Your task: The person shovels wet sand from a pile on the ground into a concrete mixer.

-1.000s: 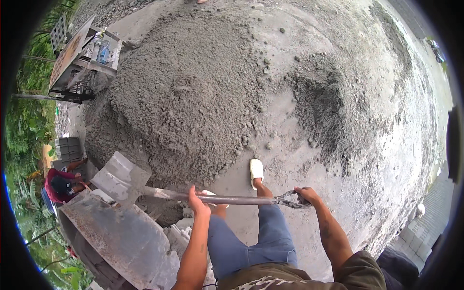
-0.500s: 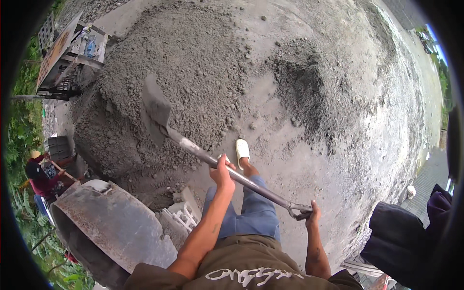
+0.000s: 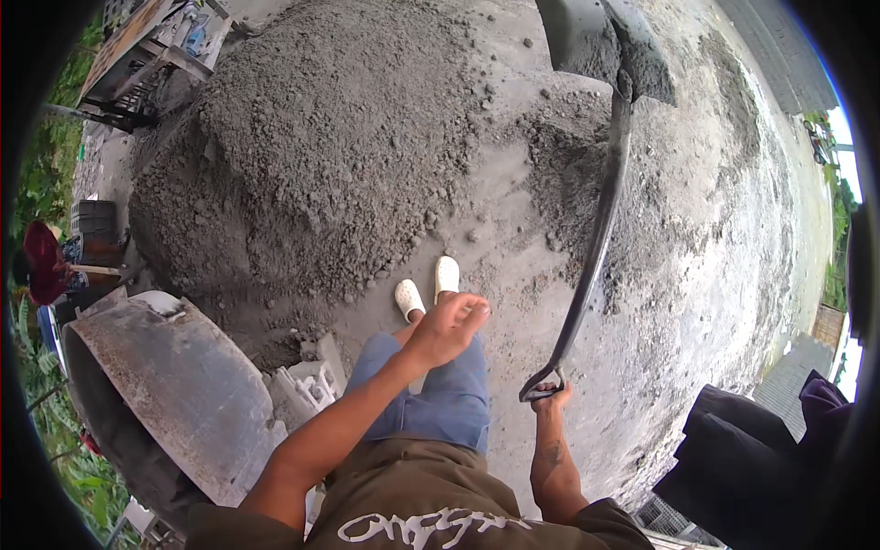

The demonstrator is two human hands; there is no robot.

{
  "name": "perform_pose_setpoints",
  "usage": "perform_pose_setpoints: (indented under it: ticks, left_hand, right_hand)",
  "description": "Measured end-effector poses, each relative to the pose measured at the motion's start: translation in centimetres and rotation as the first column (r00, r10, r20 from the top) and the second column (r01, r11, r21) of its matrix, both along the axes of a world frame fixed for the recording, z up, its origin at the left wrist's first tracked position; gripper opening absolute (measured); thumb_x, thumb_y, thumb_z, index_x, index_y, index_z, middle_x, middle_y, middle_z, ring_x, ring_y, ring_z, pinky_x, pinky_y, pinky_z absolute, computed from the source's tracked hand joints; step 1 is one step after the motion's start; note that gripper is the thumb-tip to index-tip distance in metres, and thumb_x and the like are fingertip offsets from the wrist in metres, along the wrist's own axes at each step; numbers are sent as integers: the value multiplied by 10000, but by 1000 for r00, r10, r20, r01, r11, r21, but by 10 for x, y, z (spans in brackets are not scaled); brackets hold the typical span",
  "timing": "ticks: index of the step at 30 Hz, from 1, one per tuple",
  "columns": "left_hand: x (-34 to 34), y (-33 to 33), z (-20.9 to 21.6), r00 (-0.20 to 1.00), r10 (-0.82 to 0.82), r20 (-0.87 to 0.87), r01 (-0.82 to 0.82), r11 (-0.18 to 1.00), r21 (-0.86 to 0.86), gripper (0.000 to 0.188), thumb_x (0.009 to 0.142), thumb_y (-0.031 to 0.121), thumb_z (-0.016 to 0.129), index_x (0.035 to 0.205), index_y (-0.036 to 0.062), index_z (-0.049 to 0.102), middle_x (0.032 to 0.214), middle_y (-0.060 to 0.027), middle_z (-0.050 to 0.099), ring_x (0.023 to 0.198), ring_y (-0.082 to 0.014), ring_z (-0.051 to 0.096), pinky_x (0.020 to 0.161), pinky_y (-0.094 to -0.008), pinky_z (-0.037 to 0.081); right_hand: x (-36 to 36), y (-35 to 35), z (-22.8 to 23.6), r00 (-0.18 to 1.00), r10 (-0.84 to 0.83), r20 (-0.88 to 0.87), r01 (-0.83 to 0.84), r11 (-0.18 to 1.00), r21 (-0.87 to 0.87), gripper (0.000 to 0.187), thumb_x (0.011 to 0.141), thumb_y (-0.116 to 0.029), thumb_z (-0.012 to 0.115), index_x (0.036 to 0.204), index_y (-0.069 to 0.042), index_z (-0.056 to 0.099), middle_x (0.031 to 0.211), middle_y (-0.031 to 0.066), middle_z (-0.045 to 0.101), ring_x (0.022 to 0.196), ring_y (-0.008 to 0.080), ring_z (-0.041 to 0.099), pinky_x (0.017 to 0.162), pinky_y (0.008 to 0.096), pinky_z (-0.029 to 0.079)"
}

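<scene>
My right hand (image 3: 553, 396) is closed around the D-shaped grip of a long-handled shovel (image 3: 600, 220). The shaft runs up and away to the far right, and the blade, smeared with grey mix, is held up at the top of the view. Whether it carries a load I cannot tell. My left hand (image 3: 449, 328) is off the shaft, in front of my legs, its fingers loosely curled with nothing in them. Ahead of my feet rises a large heap of grey gravelly mix (image 3: 339, 128). A smaller darker pile (image 3: 568, 174) lies behind the shaft.
A rusty metal mixer drum (image 3: 183, 385) stands close on my left, with broken pale blocks (image 3: 307, 390) beside it. Beyond it, a person in a dark red top (image 3: 44, 263) holds a wooden handle. A wooden stand (image 3: 160, 55) is at far left. Dark cloth (image 3: 733, 449) hangs near right.
The shovel has swung from over the large heap to the far right. My left hand has let go of its shaft; my right hand still grips the handle. Both my feet now show.
</scene>
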State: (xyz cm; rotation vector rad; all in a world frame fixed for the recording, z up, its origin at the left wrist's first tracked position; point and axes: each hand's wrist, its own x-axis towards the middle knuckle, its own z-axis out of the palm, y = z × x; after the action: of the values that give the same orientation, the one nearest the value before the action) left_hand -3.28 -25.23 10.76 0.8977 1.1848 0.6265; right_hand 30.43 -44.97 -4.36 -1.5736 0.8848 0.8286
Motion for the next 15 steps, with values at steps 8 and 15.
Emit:
perform_pose_setpoints:
  ticks: [8, 15]
  left_hand:
    - [-178, -69, -38, 670, -201, -714, 198, 976, -90, 350, 917, 328, 635, 1094, 25, 641, 1003, -157, 708, 852, -300, 698, 792, -390, 543]
    - [-181, -82, -48, 851, 18, -526, -53, 997, -51, 351, 942, 328, 610, 1128, 33, 645, 976, -175, 719, 862, -268, 713, 778, -364, 546]
  right_hand:
    - [-14, 123, -124, 984, -7, -180, -15, 993, -117, 462, 938, -555, 486, 862, -105, 416, 690, 43, 462, 589, 216, 477, 576, 423, 459]
    - [-73, 205, -48, 977, 114, -180, -36, 919, 392, 375, 982, -406, 557, 1040, -50, 451, 806, 76, 513, 730, 260, 558, 783, 496, 528]
